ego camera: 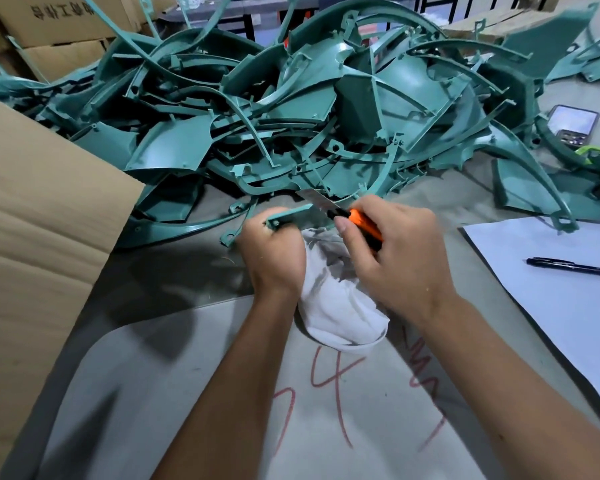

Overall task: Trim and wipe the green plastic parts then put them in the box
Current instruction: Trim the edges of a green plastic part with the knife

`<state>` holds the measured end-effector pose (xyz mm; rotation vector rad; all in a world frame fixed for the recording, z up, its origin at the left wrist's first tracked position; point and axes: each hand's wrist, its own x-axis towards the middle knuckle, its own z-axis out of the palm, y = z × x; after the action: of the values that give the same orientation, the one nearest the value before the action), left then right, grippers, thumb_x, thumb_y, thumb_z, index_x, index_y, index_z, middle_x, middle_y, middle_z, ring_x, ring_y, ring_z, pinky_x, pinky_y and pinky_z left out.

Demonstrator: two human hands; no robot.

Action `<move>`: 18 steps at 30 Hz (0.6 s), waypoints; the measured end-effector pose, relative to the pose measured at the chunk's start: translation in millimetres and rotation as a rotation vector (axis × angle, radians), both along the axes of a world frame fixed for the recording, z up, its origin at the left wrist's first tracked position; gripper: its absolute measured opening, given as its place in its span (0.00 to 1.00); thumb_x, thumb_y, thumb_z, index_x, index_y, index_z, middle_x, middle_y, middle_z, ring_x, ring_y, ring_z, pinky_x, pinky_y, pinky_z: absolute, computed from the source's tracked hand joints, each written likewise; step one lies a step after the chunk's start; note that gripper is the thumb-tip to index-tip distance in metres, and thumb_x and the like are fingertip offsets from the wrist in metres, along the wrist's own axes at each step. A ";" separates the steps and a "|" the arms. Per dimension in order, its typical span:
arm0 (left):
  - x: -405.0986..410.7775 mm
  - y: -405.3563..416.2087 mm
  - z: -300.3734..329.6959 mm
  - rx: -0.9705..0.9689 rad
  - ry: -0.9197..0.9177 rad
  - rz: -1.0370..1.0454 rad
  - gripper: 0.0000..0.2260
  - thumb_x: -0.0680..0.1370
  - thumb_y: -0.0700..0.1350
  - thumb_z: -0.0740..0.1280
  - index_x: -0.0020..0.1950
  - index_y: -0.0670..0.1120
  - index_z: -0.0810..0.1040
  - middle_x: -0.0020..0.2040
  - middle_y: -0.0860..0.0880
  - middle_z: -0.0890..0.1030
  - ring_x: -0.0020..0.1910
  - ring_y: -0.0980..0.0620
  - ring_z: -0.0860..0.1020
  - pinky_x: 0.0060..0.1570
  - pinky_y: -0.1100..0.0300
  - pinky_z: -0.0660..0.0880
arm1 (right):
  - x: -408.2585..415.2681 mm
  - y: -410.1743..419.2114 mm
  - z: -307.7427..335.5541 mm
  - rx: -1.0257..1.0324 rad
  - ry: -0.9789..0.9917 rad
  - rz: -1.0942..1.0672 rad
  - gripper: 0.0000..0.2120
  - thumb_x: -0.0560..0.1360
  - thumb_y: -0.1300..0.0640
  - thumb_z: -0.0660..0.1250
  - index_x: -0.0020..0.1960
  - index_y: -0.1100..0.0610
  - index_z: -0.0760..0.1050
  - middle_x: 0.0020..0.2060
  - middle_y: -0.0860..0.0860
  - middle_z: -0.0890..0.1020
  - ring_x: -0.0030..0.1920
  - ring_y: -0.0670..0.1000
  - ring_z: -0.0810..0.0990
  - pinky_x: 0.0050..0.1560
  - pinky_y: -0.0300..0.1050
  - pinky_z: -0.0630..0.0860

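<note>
Left hand point(274, 251) curled round narrow curved green plastic part point(293, 213) together with crumpled white cloth point(340, 306); cloth hanging below, between both hands. Right hand point(395, 258) gripping orange utility knife point(361, 223), silver blade point(314, 199) extended, laid against part's edge just above left hand. Beyond hands: big tangled heap of green plastic parts point(291, 116) on grey surface point(174, 271). Left of left hand: brown cardboard box flap point(42, 220). Right of right hand: white paper sheet point(551, 271) bearing black pen point(572, 267).

Red handwritten "4" point(329, 375) on the grey sheet point(153, 393) at the desk's near edge; other red scrawl illegible. Far-left cardboard carton point(59, 19): upside-down print, unreadable.
</note>
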<state>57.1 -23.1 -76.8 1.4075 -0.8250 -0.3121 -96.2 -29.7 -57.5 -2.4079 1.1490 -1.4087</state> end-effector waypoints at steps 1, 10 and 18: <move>0.0 1.1 0.7 0.007 0.000 -0.012 0.27 0.68 0.32 0.62 0.32 0.67 0.82 0.31 0.68 0.81 0.33 0.69 0.78 0.37 0.74 0.71 | 1.3 1.0 -0.6 0.008 -0.001 0.008 0.13 0.82 0.50 0.68 0.42 0.58 0.76 0.29 0.49 0.74 0.29 0.54 0.73 0.32 0.54 0.71; 1.2 0.1 0.9 0.043 0.051 0.023 0.20 0.69 0.28 0.62 0.30 0.53 0.75 0.24 0.64 0.75 0.26 0.66 0.71 0.30 0.71 0.67 | -9.0 -9.4 -0.7 0.028 -0.025 -0.145 0.14 0.82 0.51 0.69 0.40 0.56 0.75 0.27 0.48 0.74 0.26 0.50 0.71 0.28 0.46 0.68; 2.4 -2.3 -2.0 0.075 0.005 0.033 0.14 0.69 0.30 0.63 0.28 0.45 0.69 0.23 0.59 0.68 0.27 0.59 0.62 0.28 0.63 0.63 | -9.0 -8.5 0.1 -0.001 -0.021 -0.320 0.14 0.82 0.51 0.69 0.40 0.54 0.75 0.26 0.46 0.72 0.26 0.47 0.67 0.28 0.37 0.58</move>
<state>59.5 -25.4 -78.8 1.4876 -0.7921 -0.3243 -105.2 -38.2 -57.4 -2.2787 1.5844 -1.5122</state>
